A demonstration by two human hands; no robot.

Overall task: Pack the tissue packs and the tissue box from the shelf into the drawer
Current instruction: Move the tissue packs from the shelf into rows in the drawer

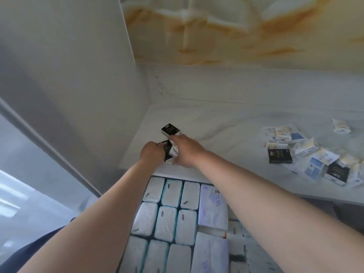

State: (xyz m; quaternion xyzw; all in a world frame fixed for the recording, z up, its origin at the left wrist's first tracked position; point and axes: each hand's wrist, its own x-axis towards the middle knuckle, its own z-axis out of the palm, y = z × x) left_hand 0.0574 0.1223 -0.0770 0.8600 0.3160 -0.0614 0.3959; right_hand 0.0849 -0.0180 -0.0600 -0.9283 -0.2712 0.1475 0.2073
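Head view: I see both my arms reaching up from the bottom of the frame to the middle, where the hands meet on the shelf point(226, 119) near its front edge. My left hand point(152, 152) is curled around the left side of a black pack point(167, 147), and my right hand point(186, 149) lies over its right side with the fingers point(174, 137) stretched forward. So the two hands are together, both on that one pack; white wrapping shows between them, though I cannot tell whether there is more than one pack in the grip. A second black pack point(170, 130) lies on the shelf just above the hands, nearly touching my right fingertips.

At the right of the frame a loose pile of packs point(307, 152) sits on the shelf, blue, cream and black ones mixed, well apart from my hands.

In the lower middle, the drawer point(149, 236) is open below the shelf edge, with white packs point(166, 223) in tidy rows and larger purple packs point(213, 207) to their right.
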